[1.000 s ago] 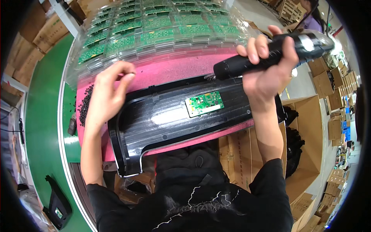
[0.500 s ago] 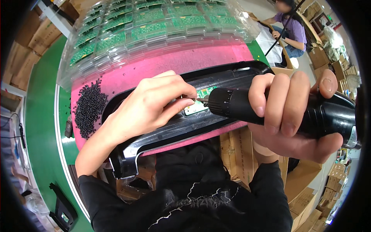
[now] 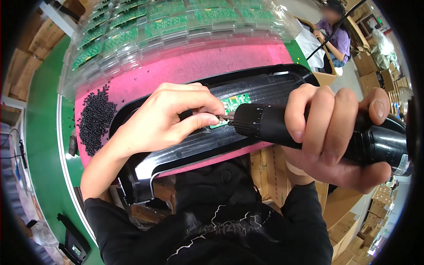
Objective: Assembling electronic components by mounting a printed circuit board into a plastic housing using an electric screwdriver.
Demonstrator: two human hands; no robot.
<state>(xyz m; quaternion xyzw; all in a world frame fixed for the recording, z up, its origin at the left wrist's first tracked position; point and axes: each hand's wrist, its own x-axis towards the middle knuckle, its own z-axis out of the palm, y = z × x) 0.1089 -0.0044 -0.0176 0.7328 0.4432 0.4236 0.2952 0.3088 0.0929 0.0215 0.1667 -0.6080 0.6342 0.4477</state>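
Observation:
My right hand (image 3: pixel 329 128) is wrapped round a black electric screwdriver (image 3: pixel 260 121), held nearly level and pointing left. Its thin metal bit (image 3: pixel 227 117) reaches the fingertips of my left hand (image 3: pixel 172 115). There my left thumb and forefinger pinch a tiny black screw (image 3: pixel 219 118), mostly hidden by the fingers. Beneath both hands, a green circuit board (image 3: pixel 240 99) lies inside a long black plastic housing (image 3: pixel 190 152); the screwdriver and left fingers cover part of the board. The housing slants across a pink mat (image 3: pixel 176 64).
A heap of small black screws (image 3: pixel 95 119) sits on the mat's left side. Behind, stacked clear plastic trays (image 3: pixel 132 57) hold several green boards. Another black housing (image 3: pixel 73 243) lies at the lower left. At the far right, a person in purple (image 3: pixel 338 42) sits beside cardboard boxes (image 3: pixel 369 68).
My hands and the screwdriver tip have shifted slightly toward the near left of the board, uncovering more of it. The view has moved a little. The far person's arm has changed position.

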